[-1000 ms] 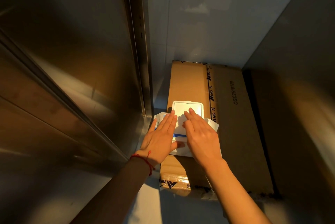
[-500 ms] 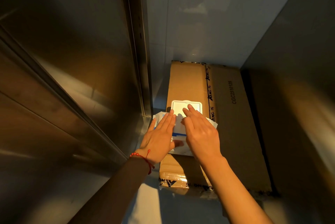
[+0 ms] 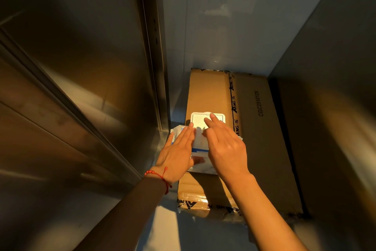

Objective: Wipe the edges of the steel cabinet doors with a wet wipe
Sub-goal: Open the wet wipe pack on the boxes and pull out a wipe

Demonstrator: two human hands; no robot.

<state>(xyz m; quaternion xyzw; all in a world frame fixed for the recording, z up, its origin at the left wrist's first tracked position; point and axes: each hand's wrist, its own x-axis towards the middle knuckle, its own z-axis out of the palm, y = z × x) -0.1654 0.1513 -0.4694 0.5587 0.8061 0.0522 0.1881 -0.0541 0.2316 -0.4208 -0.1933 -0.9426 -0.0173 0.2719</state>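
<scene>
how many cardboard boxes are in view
1. The cardboard box lies flat on the floor against the back wall, right of the steel cabinet door, with the wet wipe pack on top. Others may sit outside the frame.

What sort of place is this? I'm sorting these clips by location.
Probably a storage or utility corner, perhaps of a commercial kitchen. Brushed steel cabinet doors fill the left, a taped cardboard box lies on the floor against a plain wall, and a pack of wet wipes rests on it.
</scene>
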